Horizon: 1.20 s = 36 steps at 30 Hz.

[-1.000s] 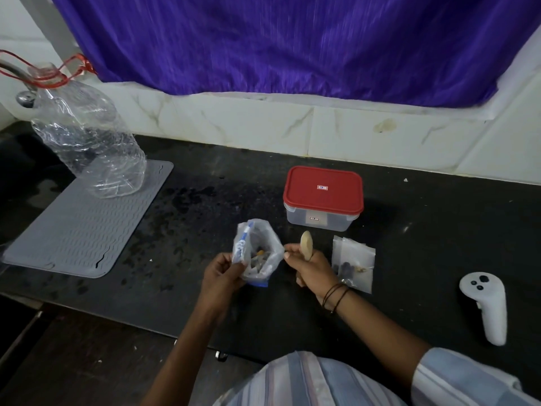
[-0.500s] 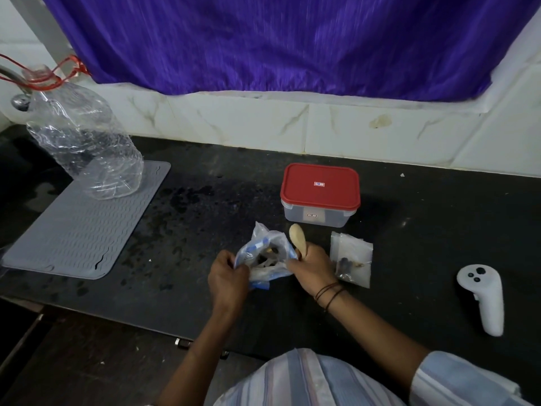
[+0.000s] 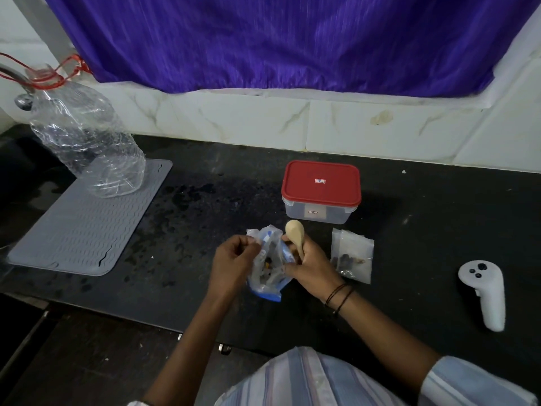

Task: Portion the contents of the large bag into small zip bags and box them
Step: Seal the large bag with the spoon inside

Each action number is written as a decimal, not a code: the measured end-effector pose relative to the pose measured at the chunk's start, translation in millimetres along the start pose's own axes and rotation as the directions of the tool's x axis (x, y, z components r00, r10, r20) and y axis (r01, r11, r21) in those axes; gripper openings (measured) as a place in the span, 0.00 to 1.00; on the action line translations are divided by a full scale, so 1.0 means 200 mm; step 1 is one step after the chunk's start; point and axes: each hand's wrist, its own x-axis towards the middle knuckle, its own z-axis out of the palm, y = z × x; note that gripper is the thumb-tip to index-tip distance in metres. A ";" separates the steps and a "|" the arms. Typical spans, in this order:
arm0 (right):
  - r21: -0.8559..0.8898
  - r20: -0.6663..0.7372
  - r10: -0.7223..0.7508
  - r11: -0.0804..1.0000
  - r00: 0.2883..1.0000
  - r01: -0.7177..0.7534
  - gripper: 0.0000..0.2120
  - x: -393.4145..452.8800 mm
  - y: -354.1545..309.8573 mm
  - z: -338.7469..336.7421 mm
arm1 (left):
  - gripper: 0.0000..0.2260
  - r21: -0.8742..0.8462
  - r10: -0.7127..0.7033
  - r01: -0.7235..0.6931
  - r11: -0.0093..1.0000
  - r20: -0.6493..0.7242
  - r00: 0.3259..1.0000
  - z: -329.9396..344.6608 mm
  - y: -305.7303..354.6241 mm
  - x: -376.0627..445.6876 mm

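Observation:
The large clear bag with blue zip trim stands on the black counter between my hands, its mouth open on dark and yellow bits inside. My left hand pinches the bag's left rim. My right hand grips a pale wooden spoon, bowl upward, and also touches the bag's right rim. Small zip bags with a few dark pieces lie flat just right of my right hand. The clear box with a red lid stands shut behind them.
A grey ribbed mat lies at the left with a crumpled clear plastic bottle on its far end. A white hand controller lies at the right. A tiled wall and purple curtain close off the back.
Both hands have drawn together on the large bag, pulling its mouth apart. The spoon in my right hand has moved left, closer to the bag's rim.

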 end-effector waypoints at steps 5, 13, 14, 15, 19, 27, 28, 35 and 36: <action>0.492 0.030 0.137 0.860 0.990 -0.134 0.04 0.01 -0.04 -0.05 | 0.06 0.020 0.074 -0.080 0.997 0.218 0.973 -0.01 0.02 0.02; 0.426 0.292 0.154 0.863 0.944 -0.273 0.03 0.02 -0.07 -0.17 | 0.15 0.156 0.238 -0.287 0.945 0.270 0.933 0.03 0.03 0.02; 0.376 0.281 0.157 0.890 0.947 -0.259 0.02 0.02 -0.08 -0.17 | 0.15 0.171 0.269 -0.315 0.934 0.246 0.931 0.03 0.02 0.02; 0.311 0.241 0.156 0.923 0.958 -0.228 0.04 0.03 -0.09 -0.17 | 0.15 0.158 0.295 -0.335 0.929 0.232 0.927 0.03 0.03 0.02; 0.007 -0.028 0.090 0.996 0.996 -0.089 0.06 0.05 -0.08 -0.14 | 0.08 -0.254 0.280 -0.206 0.945 0.303 0.911 0.02 0.07 0.00; 0.231 0.085 0.038 0.971 0.996 -0.057 0.08 0.04 -0.11 -0.07 | 0.16 -0.050 -0.066 0.065 0.997 -0.023 0.998 0.07 -0.03 0.07; 0.268 0.132 0.039 0.961 0.991 -0.073 0.07 0.03 -0.10 -0.07 | 0.17 -0.062 -0.126 0.130 0.990 0.055 0.990 0.08 -0.03 0.07; 0.221 -0.040 -0.079 0.971 0.996 0.086 0.04 0.02 -0.08 -0.08 | 0.12 -0.037 -0.144 0.152 0.988 0.170 0.975 0.05 -0.13 0.13; 0.203 -0.092 -0.112 0.971 0.989 0.128 0.05 0.02 -0.08 -0.08 | 0.13 0.004 -0.145 0.146 0.989 0.109 0.983 0.03 -0.15 0.15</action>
